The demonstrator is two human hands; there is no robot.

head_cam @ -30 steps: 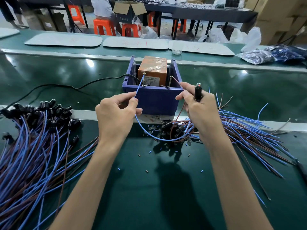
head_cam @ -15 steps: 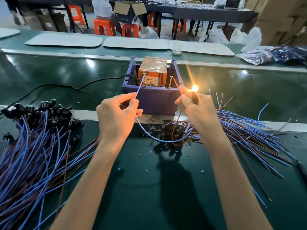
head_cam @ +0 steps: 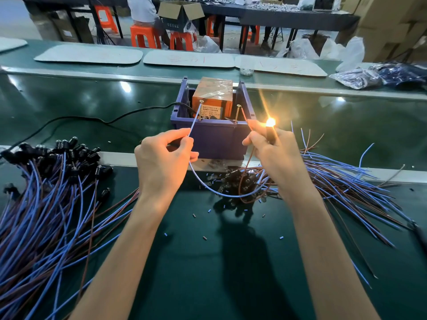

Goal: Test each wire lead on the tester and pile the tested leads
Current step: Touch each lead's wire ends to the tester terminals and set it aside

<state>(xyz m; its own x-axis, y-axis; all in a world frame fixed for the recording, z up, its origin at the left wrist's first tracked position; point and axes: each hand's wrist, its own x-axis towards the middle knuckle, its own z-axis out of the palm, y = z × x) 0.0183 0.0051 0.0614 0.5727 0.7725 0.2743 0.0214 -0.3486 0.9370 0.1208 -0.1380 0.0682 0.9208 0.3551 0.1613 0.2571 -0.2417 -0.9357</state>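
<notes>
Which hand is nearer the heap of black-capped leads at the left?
Left. The left hand is just right of the heap, pinching a blue wire. The right hand is farther right, holding the lit lamp.

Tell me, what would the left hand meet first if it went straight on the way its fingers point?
Probably the front wall of the tester box: the left hand points up along the blue wire toward it, below the left pin. Depth is unclear.
</notes>
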